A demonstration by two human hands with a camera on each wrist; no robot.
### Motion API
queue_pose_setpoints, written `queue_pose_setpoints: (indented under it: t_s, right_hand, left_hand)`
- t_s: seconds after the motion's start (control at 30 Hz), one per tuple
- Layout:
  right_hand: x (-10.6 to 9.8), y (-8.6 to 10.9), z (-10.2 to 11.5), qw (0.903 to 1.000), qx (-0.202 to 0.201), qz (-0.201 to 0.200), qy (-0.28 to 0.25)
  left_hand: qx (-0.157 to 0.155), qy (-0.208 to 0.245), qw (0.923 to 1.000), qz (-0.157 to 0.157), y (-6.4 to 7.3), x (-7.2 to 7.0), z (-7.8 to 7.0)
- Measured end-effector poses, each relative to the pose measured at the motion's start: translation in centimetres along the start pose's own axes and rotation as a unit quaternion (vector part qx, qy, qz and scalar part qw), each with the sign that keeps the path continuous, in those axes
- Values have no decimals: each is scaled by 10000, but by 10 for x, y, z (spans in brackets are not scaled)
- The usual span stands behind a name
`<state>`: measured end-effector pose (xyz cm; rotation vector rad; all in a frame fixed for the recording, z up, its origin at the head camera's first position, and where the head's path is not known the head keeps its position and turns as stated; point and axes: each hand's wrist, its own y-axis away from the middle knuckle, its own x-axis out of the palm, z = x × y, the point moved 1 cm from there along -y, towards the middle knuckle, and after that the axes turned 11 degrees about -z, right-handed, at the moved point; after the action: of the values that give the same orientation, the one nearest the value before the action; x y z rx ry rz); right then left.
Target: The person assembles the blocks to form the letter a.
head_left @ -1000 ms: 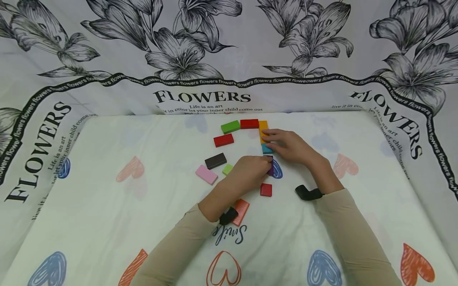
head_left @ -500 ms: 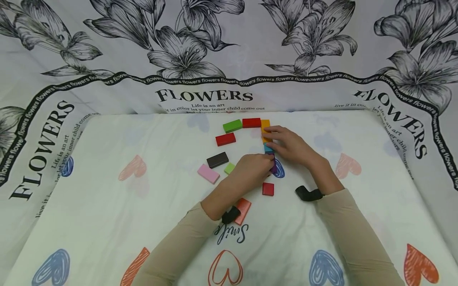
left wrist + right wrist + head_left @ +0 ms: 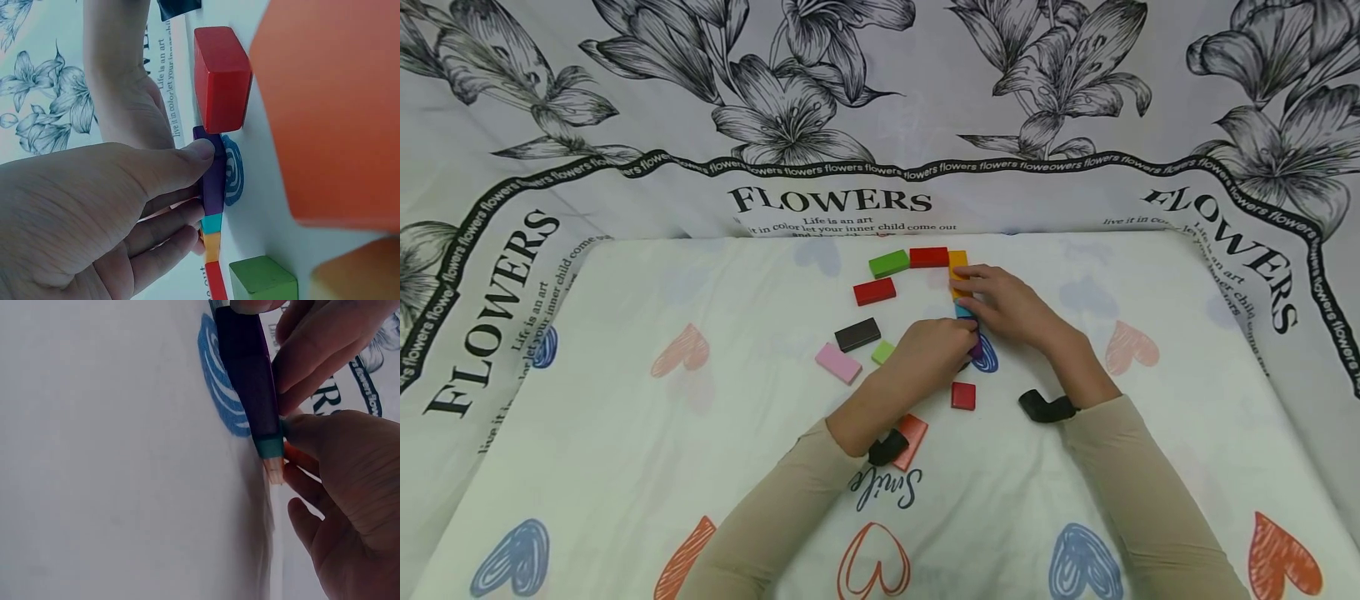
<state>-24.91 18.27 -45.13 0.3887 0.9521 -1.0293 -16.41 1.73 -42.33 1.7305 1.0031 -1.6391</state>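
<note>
My left hand (image 3: 928,354) pinches a purple block (image 3: 214,181) between thumb and fingers. The block's far end meets a small blue block (image 3: 212,223). Beyond it an orange block (image 3: 958,262) and a red block (image 3: 928,257) carry on the row, which turns left at the red one. My right hand (image 3: 1011,304) rests along the row's right side, fingers loosely bent. In the right wrist view its thumb touches the blue block (image 3: 270,447), and its other fingers are beside the orange end. A green block (image 3: 889,263) adjoins the red one.
Left of the row lie a red block (image 3: 875,292), a black block (image 3: 857,335), a pink block (image 3: 838,363) and a light green block (image 3: 883,352). Nearer me are a small red block (image 3: 963,396) and an orange-red block (image 3: 913,440) beside the left wrist.
My left hand has slid the purple block slightly away from me, closing the gap to the blue block. My right hand stays at the row; the head view shifts a little.
</note>
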Motion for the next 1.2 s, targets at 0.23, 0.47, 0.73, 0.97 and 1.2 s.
queue_pose_setpoints:
  t_s: [0.23, 0.47, 0.73, 0.97, 1.2]
  right_hand:
    - [-3, 0, -5, 9999, -55, 91, -78]
    - [-5, 3, -6, 9995, -39, 187, -248]
    - [-4, 1, -7, 9993, -1, 251, -270]
    - [-2, 0, -6, 9991, 105, 269, -318]
    - [-1, 0, -5, 9992, 163, 209, -307]
  left_hand:
    - [-133, 107, 9999, 1, -2, -2, 0]
    - [-190, 195, 9996, 111, -1, -1, 1]
    - [-139, 163, 9997, 67, 0, -1, 2]
    - [-185, 171, 9996, 117, 0, 1, 3]
    - [-121, 170, 9997, 123, 0, 2, 3]
